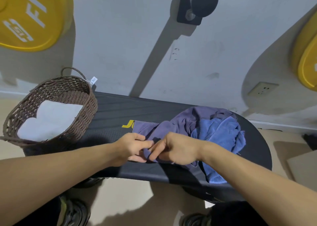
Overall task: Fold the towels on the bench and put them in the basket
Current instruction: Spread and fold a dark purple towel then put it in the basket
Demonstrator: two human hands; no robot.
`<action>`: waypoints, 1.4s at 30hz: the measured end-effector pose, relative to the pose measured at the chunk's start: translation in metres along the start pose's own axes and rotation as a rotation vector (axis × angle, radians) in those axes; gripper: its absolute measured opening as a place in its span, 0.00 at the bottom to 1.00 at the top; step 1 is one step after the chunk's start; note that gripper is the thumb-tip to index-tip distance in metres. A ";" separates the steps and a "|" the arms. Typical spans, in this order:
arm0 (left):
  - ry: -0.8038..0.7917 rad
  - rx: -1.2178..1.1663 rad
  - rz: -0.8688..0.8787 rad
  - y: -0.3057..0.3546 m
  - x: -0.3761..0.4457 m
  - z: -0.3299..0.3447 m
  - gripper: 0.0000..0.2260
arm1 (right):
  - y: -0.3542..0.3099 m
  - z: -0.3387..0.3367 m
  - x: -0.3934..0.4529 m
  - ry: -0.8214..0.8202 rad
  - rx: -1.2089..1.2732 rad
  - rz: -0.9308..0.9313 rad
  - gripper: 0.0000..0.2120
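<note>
The purple towel [178, 122] is lying crumpled on the right half of the black surface [120, 112], one corner spreading flat toward the yellow lettering [127, 124] at the middle. Its near edge is being gathered between both hands, which are meeting just in front of it. The left hand [132, 146] is pinching the cloth, its grip closed on the edge with the fingers pointing right. The right hand [175, 148] is curling its fingers round the same edge, its grip clamped on the fabric, the knuckles touching the left fingertips. A blue towel [221, 136] is lying bunched against and partly over the purple one on its right side, one end hanging over the near edge of the surface. The brown woven basket [89, 105] is standing at the left end of the surface, well apart from both towels, and is holding a folded white towel [51, 119]. Yellow weight plates [30, 16] are showing against the grey wall behind, at the upper left and far right. A wall socket [263, 89] is sitting low on the wall at the right.
</note>
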State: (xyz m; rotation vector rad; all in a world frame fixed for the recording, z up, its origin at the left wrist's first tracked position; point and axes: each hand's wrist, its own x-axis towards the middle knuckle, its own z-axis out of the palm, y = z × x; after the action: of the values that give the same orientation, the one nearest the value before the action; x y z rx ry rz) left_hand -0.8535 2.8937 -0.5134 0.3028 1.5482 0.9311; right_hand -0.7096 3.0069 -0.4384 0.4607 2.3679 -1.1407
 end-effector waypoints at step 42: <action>0.287 1.218 0.305 0.063 0.017 -0.027 0.07 | 0.078 -0.028 0.009 0.197 -0.252 0.263 0.17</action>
State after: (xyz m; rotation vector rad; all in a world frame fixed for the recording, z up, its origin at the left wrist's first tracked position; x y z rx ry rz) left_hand -0.9022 2.9352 -0.4830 1.3294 2.2356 0.1236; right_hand -0.6870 3.0768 -0.4775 0.7968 2.4814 -0.6962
